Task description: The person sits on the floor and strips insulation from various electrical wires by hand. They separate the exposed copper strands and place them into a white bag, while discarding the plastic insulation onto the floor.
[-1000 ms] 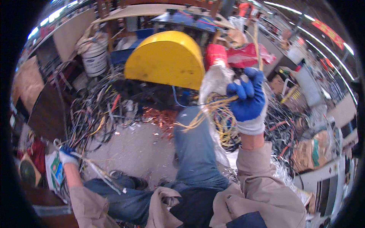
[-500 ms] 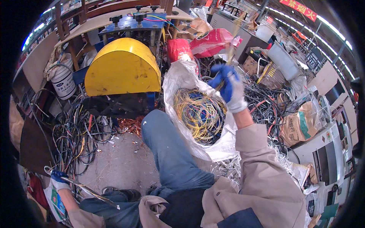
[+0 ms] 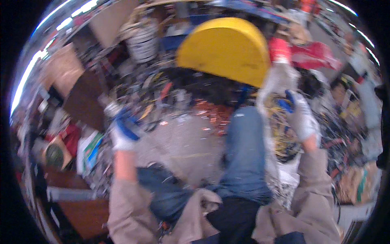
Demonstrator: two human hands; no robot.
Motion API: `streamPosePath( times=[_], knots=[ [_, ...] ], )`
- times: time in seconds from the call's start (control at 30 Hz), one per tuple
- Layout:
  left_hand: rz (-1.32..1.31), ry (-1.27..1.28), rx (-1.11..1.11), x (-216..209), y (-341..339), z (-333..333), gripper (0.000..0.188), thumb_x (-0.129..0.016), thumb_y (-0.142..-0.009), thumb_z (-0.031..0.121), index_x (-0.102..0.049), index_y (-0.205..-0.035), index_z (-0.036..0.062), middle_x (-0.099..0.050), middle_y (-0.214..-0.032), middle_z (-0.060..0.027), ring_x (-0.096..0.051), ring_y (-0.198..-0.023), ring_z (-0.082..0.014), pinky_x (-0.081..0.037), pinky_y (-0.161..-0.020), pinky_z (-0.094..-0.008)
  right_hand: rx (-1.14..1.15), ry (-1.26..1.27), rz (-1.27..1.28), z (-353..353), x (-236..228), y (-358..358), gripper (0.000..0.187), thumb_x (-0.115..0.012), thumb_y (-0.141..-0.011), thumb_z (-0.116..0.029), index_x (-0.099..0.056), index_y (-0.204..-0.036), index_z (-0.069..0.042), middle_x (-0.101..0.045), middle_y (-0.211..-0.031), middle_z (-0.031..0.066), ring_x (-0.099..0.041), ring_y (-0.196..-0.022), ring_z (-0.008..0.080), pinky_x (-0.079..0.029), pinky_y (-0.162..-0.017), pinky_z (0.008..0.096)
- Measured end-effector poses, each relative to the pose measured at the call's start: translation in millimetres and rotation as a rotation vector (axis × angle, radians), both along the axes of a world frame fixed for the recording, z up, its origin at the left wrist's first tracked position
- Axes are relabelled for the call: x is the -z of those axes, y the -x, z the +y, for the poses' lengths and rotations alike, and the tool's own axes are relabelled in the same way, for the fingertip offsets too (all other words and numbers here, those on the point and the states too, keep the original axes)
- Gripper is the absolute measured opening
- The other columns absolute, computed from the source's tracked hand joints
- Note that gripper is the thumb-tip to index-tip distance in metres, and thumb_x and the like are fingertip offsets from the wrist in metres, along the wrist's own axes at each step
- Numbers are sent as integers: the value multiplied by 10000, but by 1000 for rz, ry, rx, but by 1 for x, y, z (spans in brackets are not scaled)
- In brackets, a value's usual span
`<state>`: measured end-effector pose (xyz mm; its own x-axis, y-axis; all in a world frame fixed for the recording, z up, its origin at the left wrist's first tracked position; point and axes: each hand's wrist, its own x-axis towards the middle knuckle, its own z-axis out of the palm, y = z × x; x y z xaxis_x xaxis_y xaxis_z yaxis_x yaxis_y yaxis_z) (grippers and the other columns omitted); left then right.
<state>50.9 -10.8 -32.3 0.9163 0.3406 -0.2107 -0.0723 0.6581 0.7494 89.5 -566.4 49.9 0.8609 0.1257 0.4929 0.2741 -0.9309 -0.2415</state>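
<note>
My left hand [image 3: 123,132], in a white and blue glove, reaches over the near edge of a tangle of dark cables [image 3: 142,91]. A pale, smeared shape shows just beyond its fingers; I cannot make out whether it is held. On the right, my right hand [image 3: 304,118], gloved alike, is over a white woven sack [image 3: 266,91] beside a coil of yellow wire [image 3: 280,130] inside it. Motion blur hides how the fingers of both hands are set.
A machine with a rounded yellow guard [image 3: 227,49] stands ahead, with copper scraps [image 3: 211,116] on the floor below it. A white bucket [image 3: 142,42] is at the far left. More dark cables [image 3: 335,138] lie right of the sack, near a brown paper bag [image 3: 357,183].
The view has swung left. My left hand has moved forward from beside my leg, where it held a strand of cable. My right hand has come down, and the thin strands above it no longer show.
</note>
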Motion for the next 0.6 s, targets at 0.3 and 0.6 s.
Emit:
streamPosePath(
  times=[0.3,0.6],
  knots=[
    [-218,335,-189,-76,27,-69,144,-582,-979,176,-638,-993,45,-614,-778,-19,-608,-702,-143,-566,-726,-332,-794,-705,917,253,32,75,400,-761,-878,-212,-626,-1176,18,-680,-1062,123,-639,-934,161,-527,-826,304],
    [-310,356,-190,-34,37,-3,129,-606,-973,172,-661,-898,83,-689,-808,-33,-671,-739,-164,-596,-790,-377,-922,-446,849,233,55,87,457,-816,-813,-211,-628,-1182,-20,-682,-962,116,-663,-836,200,-540,-799,321]
  ],
)
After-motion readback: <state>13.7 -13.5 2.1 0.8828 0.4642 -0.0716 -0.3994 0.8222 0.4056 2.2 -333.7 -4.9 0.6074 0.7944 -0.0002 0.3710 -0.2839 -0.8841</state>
